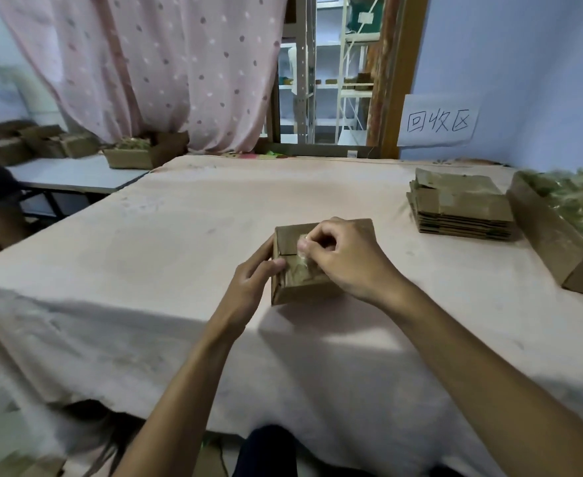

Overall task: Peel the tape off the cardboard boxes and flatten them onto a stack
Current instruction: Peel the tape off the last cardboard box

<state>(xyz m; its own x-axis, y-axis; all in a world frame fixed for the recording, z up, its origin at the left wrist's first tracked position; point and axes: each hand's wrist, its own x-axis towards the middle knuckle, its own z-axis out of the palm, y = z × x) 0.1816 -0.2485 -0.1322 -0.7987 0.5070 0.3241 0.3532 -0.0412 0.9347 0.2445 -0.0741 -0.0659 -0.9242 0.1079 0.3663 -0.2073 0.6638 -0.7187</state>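
Pink-clothed table (180,235) bears the cardboard box (300,290) at frame centre, left hand (252,280) gripping its side as a brace while right hand (348,259) pinches crumpled tape (302,266) for peeling; flattened stack (462,218) waits at right.

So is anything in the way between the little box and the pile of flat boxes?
No, nothing visible. Only bare tablecloth lies between the cardboard box, held by the left hand while the right hand pinches its tape, and the stack of flattened boxes to its right.

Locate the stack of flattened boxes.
Head view: stack of flattened brown cardboard boxes lies at right on the pink-clothed table, beside the large open cardboard box.
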